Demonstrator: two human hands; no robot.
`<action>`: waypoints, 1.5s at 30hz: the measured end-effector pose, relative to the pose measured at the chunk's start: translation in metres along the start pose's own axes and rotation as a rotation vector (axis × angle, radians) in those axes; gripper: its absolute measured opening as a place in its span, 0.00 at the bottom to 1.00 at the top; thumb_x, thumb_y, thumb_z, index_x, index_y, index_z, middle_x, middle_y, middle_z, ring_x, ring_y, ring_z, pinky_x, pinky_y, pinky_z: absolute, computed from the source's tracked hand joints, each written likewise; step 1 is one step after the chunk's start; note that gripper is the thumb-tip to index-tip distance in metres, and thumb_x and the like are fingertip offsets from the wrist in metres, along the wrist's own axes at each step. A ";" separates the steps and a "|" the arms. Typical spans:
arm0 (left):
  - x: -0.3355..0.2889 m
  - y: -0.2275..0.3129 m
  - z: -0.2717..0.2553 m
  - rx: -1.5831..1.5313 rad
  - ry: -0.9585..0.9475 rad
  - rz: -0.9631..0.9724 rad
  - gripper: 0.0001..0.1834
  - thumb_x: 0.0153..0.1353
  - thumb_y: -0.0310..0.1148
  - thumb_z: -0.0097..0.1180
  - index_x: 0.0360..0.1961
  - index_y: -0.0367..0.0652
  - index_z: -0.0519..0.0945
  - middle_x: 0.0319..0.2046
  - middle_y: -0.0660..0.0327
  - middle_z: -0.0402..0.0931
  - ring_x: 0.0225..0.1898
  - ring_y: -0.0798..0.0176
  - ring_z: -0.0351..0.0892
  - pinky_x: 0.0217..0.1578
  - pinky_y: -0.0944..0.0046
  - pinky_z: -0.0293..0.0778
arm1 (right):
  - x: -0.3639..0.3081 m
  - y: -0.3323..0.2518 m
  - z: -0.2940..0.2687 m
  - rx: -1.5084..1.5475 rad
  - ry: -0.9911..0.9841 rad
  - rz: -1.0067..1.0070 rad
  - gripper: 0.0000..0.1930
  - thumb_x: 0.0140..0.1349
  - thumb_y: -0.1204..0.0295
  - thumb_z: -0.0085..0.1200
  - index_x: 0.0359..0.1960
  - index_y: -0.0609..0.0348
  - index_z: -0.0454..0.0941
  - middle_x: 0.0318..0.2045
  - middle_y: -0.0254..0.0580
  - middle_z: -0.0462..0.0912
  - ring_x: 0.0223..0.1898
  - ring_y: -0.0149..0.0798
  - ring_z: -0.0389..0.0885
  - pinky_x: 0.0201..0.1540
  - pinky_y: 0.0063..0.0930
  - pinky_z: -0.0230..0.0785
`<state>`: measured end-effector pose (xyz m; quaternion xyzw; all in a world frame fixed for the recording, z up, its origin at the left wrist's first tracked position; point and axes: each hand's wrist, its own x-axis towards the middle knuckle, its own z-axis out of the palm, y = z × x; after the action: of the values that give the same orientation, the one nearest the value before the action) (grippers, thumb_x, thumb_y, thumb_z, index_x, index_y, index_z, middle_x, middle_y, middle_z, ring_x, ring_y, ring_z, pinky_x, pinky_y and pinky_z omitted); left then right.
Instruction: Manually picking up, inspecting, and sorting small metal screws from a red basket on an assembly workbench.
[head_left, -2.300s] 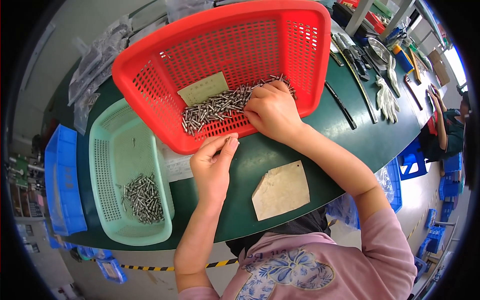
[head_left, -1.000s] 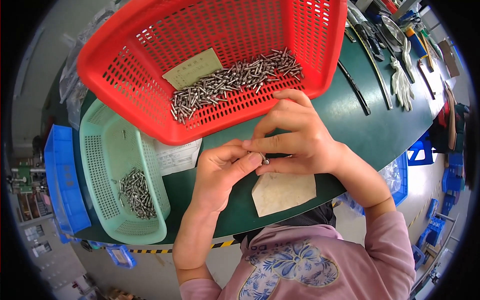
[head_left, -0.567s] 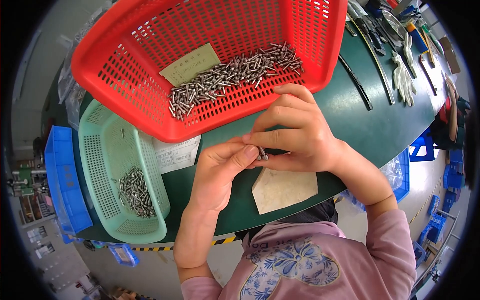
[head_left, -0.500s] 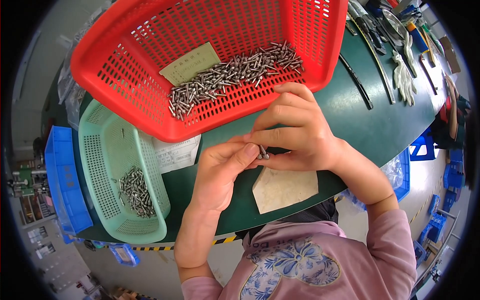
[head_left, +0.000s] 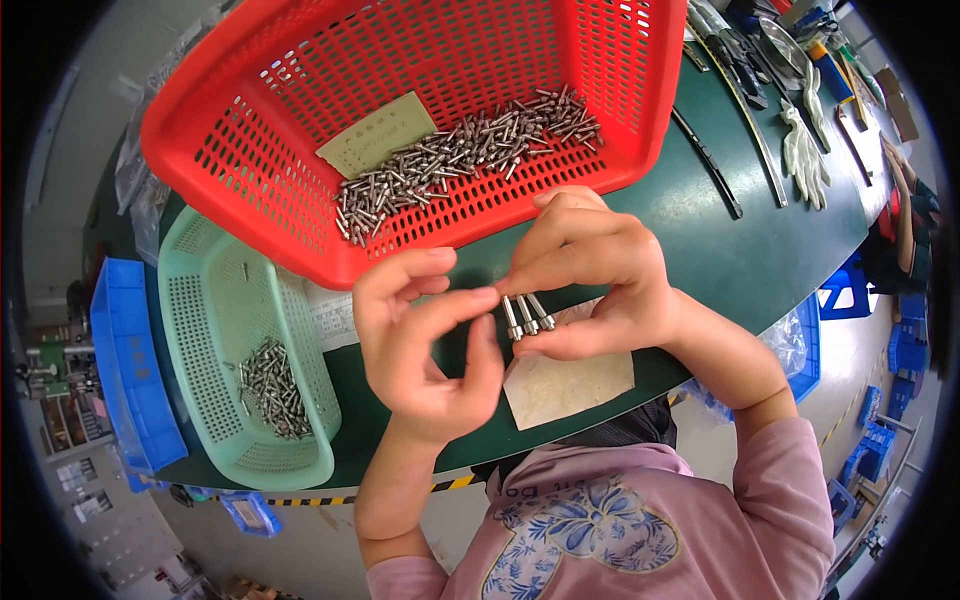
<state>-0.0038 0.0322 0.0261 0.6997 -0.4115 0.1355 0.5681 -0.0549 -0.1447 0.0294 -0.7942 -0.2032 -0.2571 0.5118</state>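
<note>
Three small shiny metal screws (head_left: 529,317) stand side by side in the fingers of my right hand (head_left: 612,272), pinched between thumb and fingertips with their thicker ends toward me. My left hand (head_left: 428,352) has its thumb and fingers apart. Its index fingertip reaches the right fingertips beside the screws; whether it touches a screw, I cannot tell. Beyond my hands is a tilted red perforated basket (head_left: 330,262) holding a heap of similar metal screws (head_left: 470,148) and a pale green card (head_left: 376,135).
A mint-green basket (head_left: 318,400) with a smaller pile of metal pieces (head_left: 272,390) stands left, beside a blue bin (head_left: 135,365). A beige sheet (head_left: 570,382) lies under my right hand on the green table (head_left: 690,225). Gloves (head_left: 803,160) and tools lie at right; another person (head_left: 905,225) is far right.
My left thumb and fingers have spread apart and drawn away from the screws. My right hand has lowered slightly and turned, so the three screws now show in a row.
</note>
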 end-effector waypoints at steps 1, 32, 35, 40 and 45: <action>-0.001 0.000 0.002 0.017 -0.014 0.066 0.15 0.40 0.18 0.59 0.33 0.41 0.80 0.44 0.52 0.68 0.42 0.58 0.71 0.38 0.65 0.71 | 0.000 -0.001 0.000 0.044 -0.008 0.012 0.15 0.36 0.68 0.68 0.29 0.55 0.82 0.26 0.32 0.79 0.29 0.34 0.76 0.36 0.28 0.61; -0.002 -0.002 -0.001 0.029 -0.097 0.139 0.18 0.39 0.20 0.62 0.35 0.48 0.85 0.42 0.57 0.72 0.40 0.59 0.73 0.36 0.65 0.73 | -0.003 0.000 0.008 0.207 -0.101 0.120 0.16 0.36 0.67 0.70 0.30 0.56 0.82 0.27 0.33 0.81 0.33 0.35 0.78 0.40 0.29 0.65; -0.003 0.000 -0.002 -0.103 -0.121 0.020 0.17 0.41 0.20 0.62 0.36 0.45 0.84 0.42 0.56 0.72 0.41 0.60 0.73 0.37 0.66 0.72 | -0.005 0.001 0.009 0.224 -0.088 0.103 0.15 0.37 0.68 0.69 0.29 0.58 0.81 0.27 0.35 0.80 0.32 0.36 0.78 0.39 0.29 0.65; -0.005 0.004 -0.003 -0.648 -0.121 -0.438 0.11 0.49 0.21 0.61 0.37 0.38 0.83 0.45 0.55 0.70 0.43 0.63 0.73 0.40 0.66 0.72 | -0.009 0.002 0.011 0.300 -0.086 0.153 0.14 0.39 0.70 0.69 0.27 0.61 0.79 0.26 0.38 0.80 0.30 0.37 0.77 0.36 0.29 0.65; -0.006 0.005 -0.006 -0.959 -0.112 -0.736 0.10 0.53 0.20 0.58 0.38 0.34 0.81 0.45 0.58 0.69 0.47 0.64 0.71 0.46 0.67 0.70 | -0.008 0.001 0.011 0.343 -0.095 0.184 0.13 0.41 0.72 0.69 0.27 0.61 0.79 0.26 0.38 0.79 0.30 0.37 0.77 0.35 0.29 0.66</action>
<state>-0.0096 0.0397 0.0272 0.4681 -0.1868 -0.3076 0.8071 -0.0586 -0.1351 0.0197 -0.7217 -0.1944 -0.1330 0.6509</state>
